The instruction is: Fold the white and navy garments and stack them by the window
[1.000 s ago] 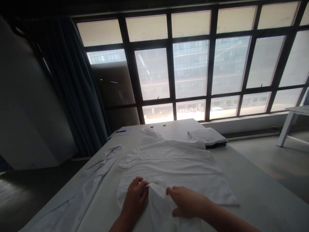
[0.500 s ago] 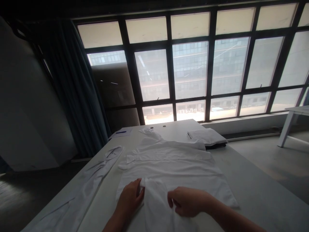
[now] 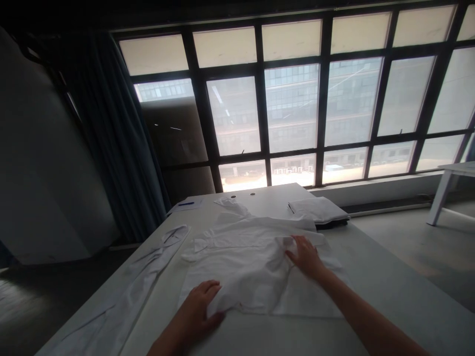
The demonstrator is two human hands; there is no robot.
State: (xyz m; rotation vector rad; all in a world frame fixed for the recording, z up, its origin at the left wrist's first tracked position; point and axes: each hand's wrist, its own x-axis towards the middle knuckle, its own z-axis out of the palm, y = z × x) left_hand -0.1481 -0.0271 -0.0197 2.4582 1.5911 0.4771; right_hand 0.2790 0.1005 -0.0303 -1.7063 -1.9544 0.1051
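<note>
A white shirt [image 3: 315, 294] lies spread on the table in front of me, creased, with a narrow band across it and a sleeve-like part at the far end. A loose, rumpled layer of the same white cloth lies over its middle. At the near left edge of that layer is my left hand [image 3: 202, 306], its thumb and fingers apart around the cloth's edge. Farther out, my right hand [image 3: 306, 254] rests on the right part of the cloth with fingers stretched. The fingertips touch the cloth near a raised fold.
The white table [image 3: 371, 277] runs toward the windows. A folded white stack with a dark underside [image 3: 321, 210] lies at its right edge. Along the left lies another white cloth with dark lines [image 3: 148, 267]. Beyond it are papers with a blue pen [image 3: 186, 203].
My right hand has moved away from me and slightly right, and the near cloth now lies over the shirt's middle. My left hand has stayed near its place, with its fingers more spread.
</note>
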